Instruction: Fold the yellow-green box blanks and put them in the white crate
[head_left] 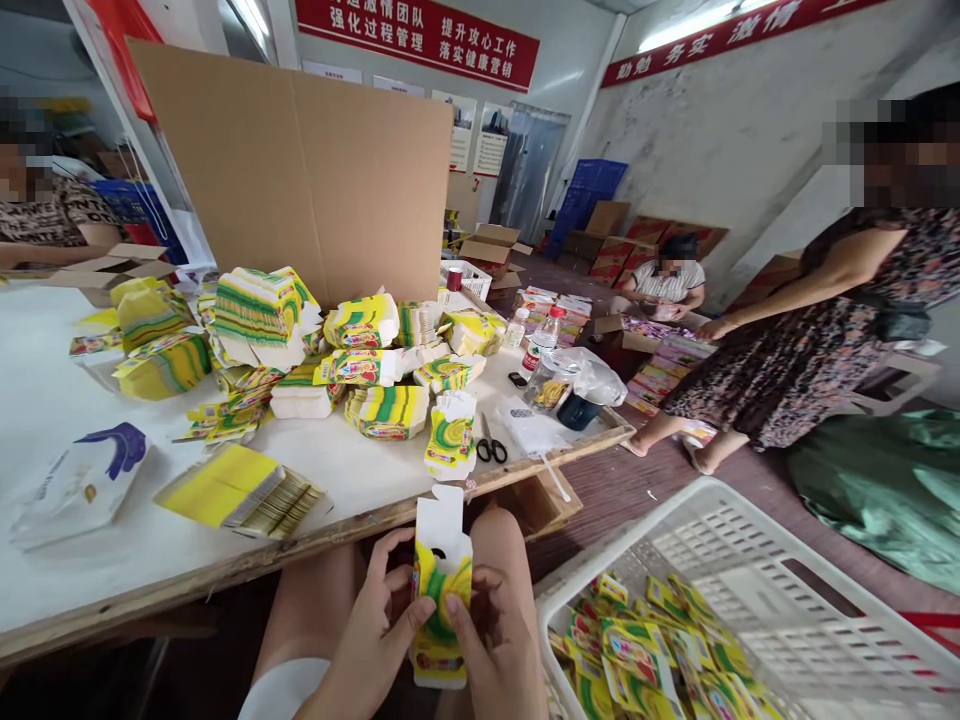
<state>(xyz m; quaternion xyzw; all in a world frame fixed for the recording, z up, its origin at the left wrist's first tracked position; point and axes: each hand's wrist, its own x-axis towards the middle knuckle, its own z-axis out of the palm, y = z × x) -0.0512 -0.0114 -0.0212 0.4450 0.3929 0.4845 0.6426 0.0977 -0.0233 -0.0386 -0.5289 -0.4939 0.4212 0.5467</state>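
Between my two hands, above my lap, is a small yellow and green printed carton with its white top flap standing up. My left hand grips its left side, thumb on the front. My right hand grips the right side, thumb also pressed on the front. Just beyond, at the table edge, lies another yellow carton with white flaps. Beside it are black-handled scissors. A stack of flat yellow cartons lies to the left on the white table.
At right, a white plastic basket holds many yellow cartons. Carton bundles crowd the table before a tall cardboard sheet. A bottle, a jar and a dark cup stand at the table's right end. Other people are nearby.
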